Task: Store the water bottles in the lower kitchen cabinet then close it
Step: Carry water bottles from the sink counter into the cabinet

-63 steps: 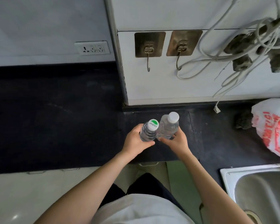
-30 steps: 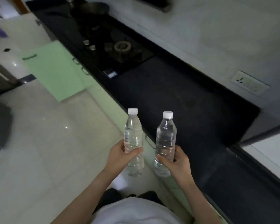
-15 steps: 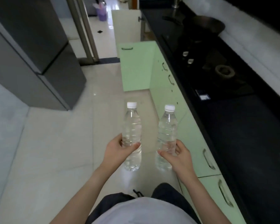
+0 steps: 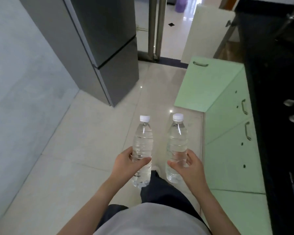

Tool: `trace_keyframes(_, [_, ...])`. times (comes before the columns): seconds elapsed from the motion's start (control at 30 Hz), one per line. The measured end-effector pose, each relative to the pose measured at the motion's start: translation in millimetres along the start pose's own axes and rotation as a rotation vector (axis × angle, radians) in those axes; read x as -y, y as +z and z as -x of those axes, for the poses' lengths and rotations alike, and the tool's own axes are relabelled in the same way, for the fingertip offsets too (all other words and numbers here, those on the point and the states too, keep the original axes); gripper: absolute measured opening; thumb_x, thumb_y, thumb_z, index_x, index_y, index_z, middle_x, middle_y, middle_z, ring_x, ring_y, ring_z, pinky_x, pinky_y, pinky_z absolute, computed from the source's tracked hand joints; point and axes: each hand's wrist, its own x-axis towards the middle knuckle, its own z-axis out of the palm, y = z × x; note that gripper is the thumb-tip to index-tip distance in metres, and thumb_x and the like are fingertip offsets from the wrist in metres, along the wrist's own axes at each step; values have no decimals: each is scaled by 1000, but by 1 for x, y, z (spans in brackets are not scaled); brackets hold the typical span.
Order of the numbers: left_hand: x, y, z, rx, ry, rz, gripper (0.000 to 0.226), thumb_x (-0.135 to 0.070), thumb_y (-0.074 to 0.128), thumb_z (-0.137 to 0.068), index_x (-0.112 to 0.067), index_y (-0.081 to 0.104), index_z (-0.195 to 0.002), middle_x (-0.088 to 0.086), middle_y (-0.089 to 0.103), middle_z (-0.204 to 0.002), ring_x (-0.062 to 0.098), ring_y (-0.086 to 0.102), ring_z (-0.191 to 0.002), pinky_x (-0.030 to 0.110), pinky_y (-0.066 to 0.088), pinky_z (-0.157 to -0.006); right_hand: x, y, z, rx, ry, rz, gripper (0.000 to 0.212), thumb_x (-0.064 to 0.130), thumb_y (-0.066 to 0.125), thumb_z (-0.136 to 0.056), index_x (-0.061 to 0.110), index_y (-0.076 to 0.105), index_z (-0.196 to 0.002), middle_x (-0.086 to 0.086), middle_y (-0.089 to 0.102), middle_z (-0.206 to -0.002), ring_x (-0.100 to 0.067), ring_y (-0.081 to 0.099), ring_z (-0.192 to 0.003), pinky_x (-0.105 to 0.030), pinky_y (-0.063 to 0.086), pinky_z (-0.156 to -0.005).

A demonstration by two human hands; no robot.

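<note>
I hold two clear water bottles with white caps upright in front of me, over the floor. My left hand (image 4: 126, 164) grips the left bottle (image 4: 142, 143) around its lower half. My right hand (image 4: 190, 167) grips the right bottle (image 4: 176, 141) the same way. Ahead on the right, a light green lower cabinet door (image 4: 202, 85) with a metal handle stands swung open into the aisle. The inside of that cabinet is hidden behind the door.
Green drawer fronts (image 4: 227, 133) with handles run along the right under a black countertop (image 4: 275, 99) with stove knobs. A grey fridge (image 4: 105, 48) stands at the left ahead. A second, white door (image 4: 205, 31) stands open farther back. Pale tiled floor (image 4: 92, 133) lies between.
I turned left from the counter, where both bottles stood together, lifted one in each hand, and now face down the aisle; the open green door has come closer.
</note>
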Motion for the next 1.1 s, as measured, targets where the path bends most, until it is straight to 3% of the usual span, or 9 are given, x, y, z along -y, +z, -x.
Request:
trace_keyframes(0.13, [-57, -21, -75, -68, 11, 19, 20, -38, 79, -75, -34, 70, -92, -16, 73, -80, 1, 66, -74, 11, 46, -60, 47, 6, -95, 71, -37, 56, 42, 6, 87, -68, 17, 67, -103, 6, 74, -93, 1, 68, -82, -7, 48, -67])
trace_keyframes(0.3, [-102, -46, -161, -146, 22, 36, 19, -37, 80, -75, -33, 70, -90, -14, 72, -76, -2, 63, -68, 7, 41, -56, 96, 20, -198, 103, -89, 113, 44, 10, 88, -68, 19, 66, -105, 7, 73, -94, 4, 67, -81, -5, 46, -67])
trace_keyframes(0.5, [-114, -75, -278, -149, -27, 9, 18, -38, 80, -76, -32, 70, -89, -12, 73, -76, 0, 66, -70, 13, 45, -60, 121, 58, -306, 90, -62, 92, 40, 7, 87, -69, 15, 67, -103, 4, 74, -91, 3, 68, -76, -6, 47, -63])
trace_keyframes(0.8, [-202, -143, -495, -22, 110, -95, 18, -44, 77, -78, -30, 67, -84, -9, 71, -75, 5, 67, -74, 21, 47, -63, 208, 113, -476, -118, -48, -38, 40, 2, 87, -68, 10, 68, -103, -1, 75, -91, 0, 69, -73, -10, 49, -64])
trace_keyframes(0.97, [-267, -155, -602, 87, 218, -148, 18, -40, 81, -76, -31, 66, -83, -15, 70, -69, -4, 65, -63, 11, 45, -58, 255, 112, -552, -233, -70, -98, 35, 2, 85, -70, 8, 67, -99, -1, 75, -89, -5, 70, -77, -15, 54, -68])
trace_keyframes(1.1, [-299, -135, -675, 152, 182, -108, 39, -56, 81, -60, -30, 69, -87, -9, 74, -76, 3, 70, -71, 27, 54, -65, 266, 100, -609, -316, -22, -137, 36, 6, 86, -69, 13, 68, -100, 2, 75, -90, -7, 71, -81, -17, 55, -69])
